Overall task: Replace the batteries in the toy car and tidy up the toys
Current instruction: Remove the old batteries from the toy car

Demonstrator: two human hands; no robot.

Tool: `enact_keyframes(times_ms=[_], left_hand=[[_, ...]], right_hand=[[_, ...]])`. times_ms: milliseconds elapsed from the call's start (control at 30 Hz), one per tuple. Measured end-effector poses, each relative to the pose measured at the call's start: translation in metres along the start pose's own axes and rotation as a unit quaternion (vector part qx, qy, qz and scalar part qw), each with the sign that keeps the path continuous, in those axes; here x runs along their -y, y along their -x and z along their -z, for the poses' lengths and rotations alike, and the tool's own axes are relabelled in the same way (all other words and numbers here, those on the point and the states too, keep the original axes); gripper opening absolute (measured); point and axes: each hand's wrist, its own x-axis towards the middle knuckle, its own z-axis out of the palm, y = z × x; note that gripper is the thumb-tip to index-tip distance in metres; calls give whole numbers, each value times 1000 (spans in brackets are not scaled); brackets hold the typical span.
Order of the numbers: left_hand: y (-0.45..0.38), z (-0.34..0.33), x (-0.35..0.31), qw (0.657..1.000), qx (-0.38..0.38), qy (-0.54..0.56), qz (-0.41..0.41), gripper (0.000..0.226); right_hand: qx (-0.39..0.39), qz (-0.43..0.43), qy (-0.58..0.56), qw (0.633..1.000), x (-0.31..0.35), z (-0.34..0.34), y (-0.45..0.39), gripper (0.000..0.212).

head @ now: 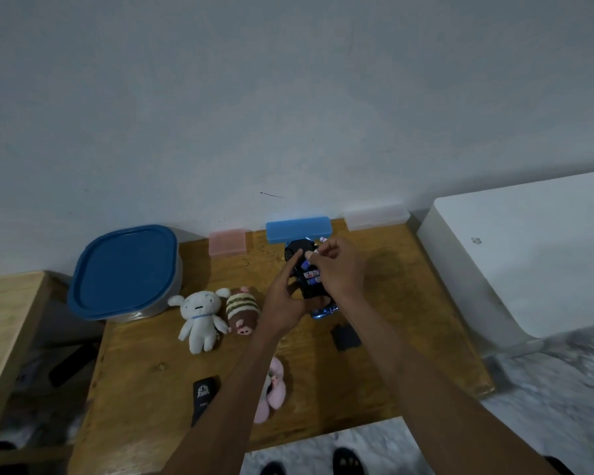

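Cradling the toy car, left hand underneath, right hand pinching batteries.

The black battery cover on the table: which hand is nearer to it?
Right. The right hand is above the toy car, beyond the battery cover; the left hand is farther, on the car's left side.

I had one view only, from the wide-angle camera worn on the person's head. It looked forward and steeply down over a low wooden table set against a pale wall, which filled the upper half of the frame. Both forearms entered from the bottom edge and met near centre. Straight lines bowed toward the edges. No second view existed, so no region was shared.
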Motion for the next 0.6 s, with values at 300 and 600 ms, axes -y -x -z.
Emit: enact_keyframes(times_ms=[300, 600], left_hand=[[-1, 6, -11, 998, 50, -34, 12, 106], [-4, 6, -12, 996, 58, -62, -5, 107]], right_hand=[[220, 95, 218, 946, 6, 26, -18, 14], [198, 142, 330, 912, 13, 24, -16, 10]])
